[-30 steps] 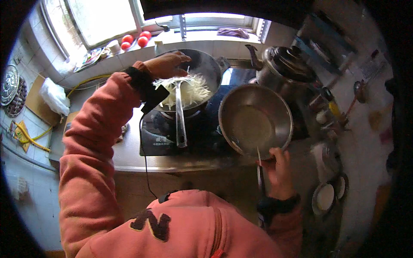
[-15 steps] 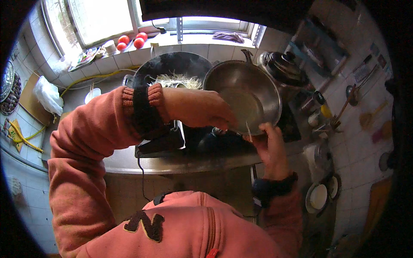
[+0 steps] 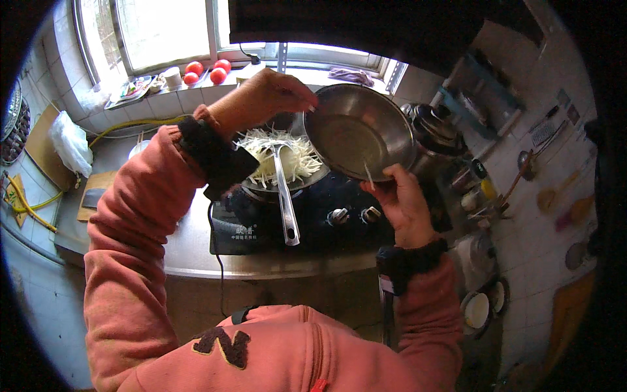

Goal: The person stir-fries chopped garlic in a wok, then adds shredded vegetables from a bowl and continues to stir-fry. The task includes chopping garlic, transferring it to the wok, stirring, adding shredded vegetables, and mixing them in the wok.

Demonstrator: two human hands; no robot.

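the right hand [image 3: 406,202] has its fingers clamped on the near rim of a tilted metal basin [image 3: 356,108], right of the wok [image 3: 316,179]. the left hand [image 3: 271,97], nearer the wok, is at the basin's left rim, its finger grip unclear.

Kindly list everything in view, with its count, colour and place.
flat glass cooktop: 1, black, centre
round metal wok: 1, dark, over cooktop
thin shredded strips: 1 heap, pale, in wok
long-handled metal spatula: 1, silver, in wok
round metal bowl: 1, silver, above cooktop
lidded metal kettle: 1, silver, right of bowl
round tomatoes: 4, red, on white windowsill
crumpled cloth: 1, purple, on windowsill
crumpled plastic bag: 1, white, far left
hanging utensils: several, mixed colours, far right
left hand: 1, pink sleeve, at bowl's left rim
right hand: 1, pink sleeve, gripping bowl's near rim
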